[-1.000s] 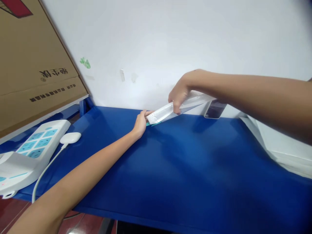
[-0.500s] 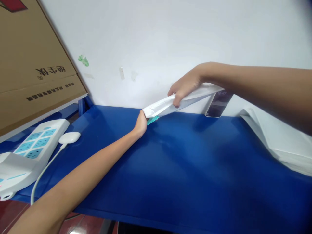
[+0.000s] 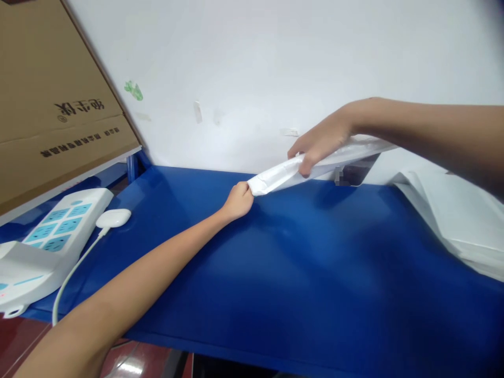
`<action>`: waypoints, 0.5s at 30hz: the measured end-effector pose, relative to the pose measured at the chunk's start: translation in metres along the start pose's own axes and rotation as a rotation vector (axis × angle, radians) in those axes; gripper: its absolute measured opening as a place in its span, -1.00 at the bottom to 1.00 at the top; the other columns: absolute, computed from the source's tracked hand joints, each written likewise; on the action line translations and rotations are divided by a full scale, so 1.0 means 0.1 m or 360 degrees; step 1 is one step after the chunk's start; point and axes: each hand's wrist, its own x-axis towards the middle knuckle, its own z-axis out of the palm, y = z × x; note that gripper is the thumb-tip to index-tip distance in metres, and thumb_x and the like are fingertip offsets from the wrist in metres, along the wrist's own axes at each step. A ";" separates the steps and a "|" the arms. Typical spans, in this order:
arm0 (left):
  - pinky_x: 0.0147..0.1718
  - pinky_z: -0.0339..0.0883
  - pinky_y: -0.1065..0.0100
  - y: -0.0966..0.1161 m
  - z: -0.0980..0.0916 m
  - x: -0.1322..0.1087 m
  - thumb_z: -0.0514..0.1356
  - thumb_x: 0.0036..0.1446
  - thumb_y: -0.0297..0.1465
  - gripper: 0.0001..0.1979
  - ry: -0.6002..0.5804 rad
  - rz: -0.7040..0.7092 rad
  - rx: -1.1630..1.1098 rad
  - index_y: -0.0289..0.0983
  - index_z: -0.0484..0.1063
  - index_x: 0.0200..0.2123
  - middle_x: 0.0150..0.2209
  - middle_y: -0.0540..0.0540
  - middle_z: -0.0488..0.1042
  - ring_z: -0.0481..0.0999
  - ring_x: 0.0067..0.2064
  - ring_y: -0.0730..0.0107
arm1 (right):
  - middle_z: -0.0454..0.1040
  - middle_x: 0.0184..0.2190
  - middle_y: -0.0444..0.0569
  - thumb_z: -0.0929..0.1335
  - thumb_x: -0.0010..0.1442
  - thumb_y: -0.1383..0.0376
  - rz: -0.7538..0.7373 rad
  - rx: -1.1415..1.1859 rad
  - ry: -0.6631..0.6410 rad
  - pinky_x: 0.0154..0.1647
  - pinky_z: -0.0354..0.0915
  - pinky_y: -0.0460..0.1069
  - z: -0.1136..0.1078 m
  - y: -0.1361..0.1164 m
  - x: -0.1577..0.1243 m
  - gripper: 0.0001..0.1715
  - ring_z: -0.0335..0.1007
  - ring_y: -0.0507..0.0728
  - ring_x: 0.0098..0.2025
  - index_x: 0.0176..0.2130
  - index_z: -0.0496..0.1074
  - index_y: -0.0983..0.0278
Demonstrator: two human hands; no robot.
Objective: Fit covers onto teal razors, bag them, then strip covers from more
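A long, thin white bag or packet (image 3: pixel 277 176), slightly shiny and creased, is held slanting above the blue table (image 3: pixel 244 294). My left hand (image 3: pixel 239 200) is closed round its lower left end. Farther up, my right hand (image 3: pixel 325 139) grips it from above, thumb on the near side and fingers over the top. The upper right end runs behind my right forearm and is partly hidden. Just behind the packet, a dark phone (image 3: pixel 360 170) leans against the white wall (image 3: pixel 244 63).
At the left lie a white power strip (image 3: pixel 84 210) with blue sockets and a white earbud case (image 3: pixel 113 218) on a cable (image 3: pixel 74 270). A cardboard box (image 3: pixel 47 79) stands behind them. White bags or sheets (image 3: pixel 464 220) lie stacked at the right.
Both hands have moved to the right with the white packet. The teal piece that showed beside my left hand is now out of sight.
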 end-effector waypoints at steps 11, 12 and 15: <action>-0.07 0.36 0.28 -0.10 0.00 0.02 0.11 0.14 -0.43 -0.79 -0.0009 0.0163 -0.0036 -0.26 0.53 -0.44 -0.44 -0.05 0.55 0.53 -0.20 0.15 | 0.61 -0.15 0.02 0.39 0.14 -0.14 0.0170 0.0264 0.0231 -0.24 0.29 0.04 0.17 -0.16 -0.20 -0.40 0.54 0.20 -0.08 -0.32 0.60 0.37; 0.00 0.36 0.26 -0.11 0.01 0.03 0.14 0.09 -0.45 -0.84 -0.0019 0.0174 -0.0133 -0.25 0.55 -0.40 -0.38 -0.08 0.59 0.55 -0.13 0.12 | 0.61 -0.16 0.01 0.46 0.07 -0.10 0.0139 0.0233 0.0119 -0.24 0.30 0.05 0.21 -0.28 -0.22 -0.46 0.54 0.22 -0.09 -0.30 0.61 0.34; 0.15 0.30 0.20 -0.14 0.02 0.05 0.20 0.00 -0.48 -0.83 -0.0056 0.0222 -0.0363 -0.25 0.57 -0.32 -0.20 -0.14 0.64 0.54 0.02 0.08 | 0.60 -0.20 0.01 0.56 -0.10 -0.04 -0.0036 0.0090 -0.0104 -0.24 0.35 0.08 0.30 -0.55 -0.24 -0.49 0.54 0.26 -0.12 -0.26 0.62 0.26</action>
